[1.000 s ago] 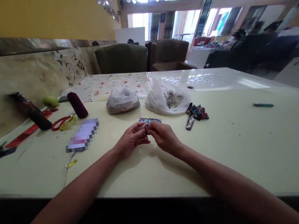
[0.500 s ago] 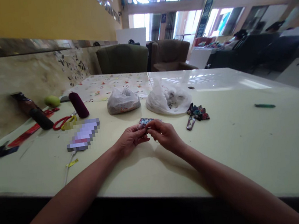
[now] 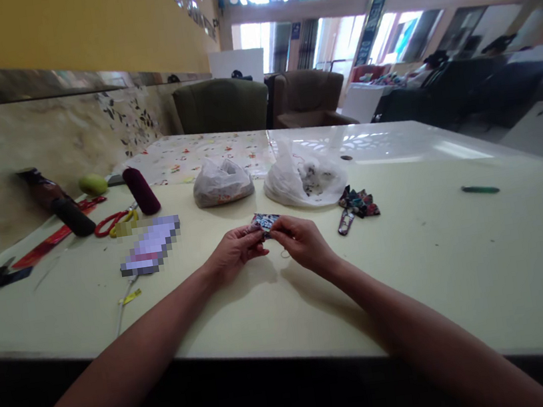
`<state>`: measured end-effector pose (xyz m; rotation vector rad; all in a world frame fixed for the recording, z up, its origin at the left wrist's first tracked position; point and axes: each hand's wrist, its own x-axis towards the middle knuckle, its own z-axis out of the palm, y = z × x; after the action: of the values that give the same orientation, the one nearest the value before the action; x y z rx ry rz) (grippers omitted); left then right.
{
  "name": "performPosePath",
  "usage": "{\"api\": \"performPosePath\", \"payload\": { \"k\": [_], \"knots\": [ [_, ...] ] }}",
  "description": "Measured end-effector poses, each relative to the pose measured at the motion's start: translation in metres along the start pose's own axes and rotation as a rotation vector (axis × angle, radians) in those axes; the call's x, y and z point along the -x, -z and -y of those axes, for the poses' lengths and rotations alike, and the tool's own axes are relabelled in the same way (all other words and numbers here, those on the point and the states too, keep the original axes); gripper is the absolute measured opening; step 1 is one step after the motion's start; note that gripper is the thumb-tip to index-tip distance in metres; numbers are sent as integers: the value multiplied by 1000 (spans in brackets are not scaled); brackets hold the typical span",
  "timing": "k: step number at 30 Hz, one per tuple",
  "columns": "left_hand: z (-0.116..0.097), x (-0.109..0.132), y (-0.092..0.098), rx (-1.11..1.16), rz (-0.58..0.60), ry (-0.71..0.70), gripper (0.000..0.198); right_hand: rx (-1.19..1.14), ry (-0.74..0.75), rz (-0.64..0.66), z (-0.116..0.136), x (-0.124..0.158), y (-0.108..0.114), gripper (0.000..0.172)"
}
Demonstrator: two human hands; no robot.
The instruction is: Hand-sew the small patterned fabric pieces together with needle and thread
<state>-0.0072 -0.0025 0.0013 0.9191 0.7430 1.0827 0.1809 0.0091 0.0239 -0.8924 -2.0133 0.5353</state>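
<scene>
Your left hand and right hand pinch a patterned piece. A grey bag sits at eleven o'clock, white bag one, scissors ten; distant pillar lettering blurs.

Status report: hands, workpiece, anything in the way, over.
Left hand and right hand pinched, nearly meeting. Small patterned piece between them, exact grip unclear. Larger white bag beyond, touching neither hand.

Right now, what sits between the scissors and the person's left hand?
A pixelated, phone-like slab with a white cable lies between the scissors and the left hand; the head view shows it.
</scene>
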Motion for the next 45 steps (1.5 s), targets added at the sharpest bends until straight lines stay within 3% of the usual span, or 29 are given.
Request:
{"api": "performPosePath", "payload": {
  "k": [10,14,17,20,23,26,31,37,40,45],
  "knots": [
    [1,0,-2,-54,-66,45,21,-2,-11,-22,-14,-6,6,17],
    [2,-3,0,-23,-100,48,19,120,-72,-80,-23,-14,19,13],
    [2,-5,2,-17,-137,46,16,433,-276,-103,-36,-21,42,16],
    [1,-5,2,-22,-172,26,12,740,-602,-9,-54,-23,69,24],
    [-1,-5,0,-29,-176,20,10,822,-822,27,-73,-19,88,32],
    [-2,-5,1,-14,-195,26,7,838,-911,54,-86,-11,95,40],
    [-4,-6,2,12,-221,23,3,847,-927,175,-87,2,98,28],
    [-3,-4,-3,22,-197,9,4,871,-876,346,-63,25,103,32],
    [-3,-3,-6,21,-178,-9,8,859,-831,368,-54,38,105,42],
    [-4,-2,-4,14,-166,-69,19,781,-760,305,-50,54,105,39]
  ]
}}
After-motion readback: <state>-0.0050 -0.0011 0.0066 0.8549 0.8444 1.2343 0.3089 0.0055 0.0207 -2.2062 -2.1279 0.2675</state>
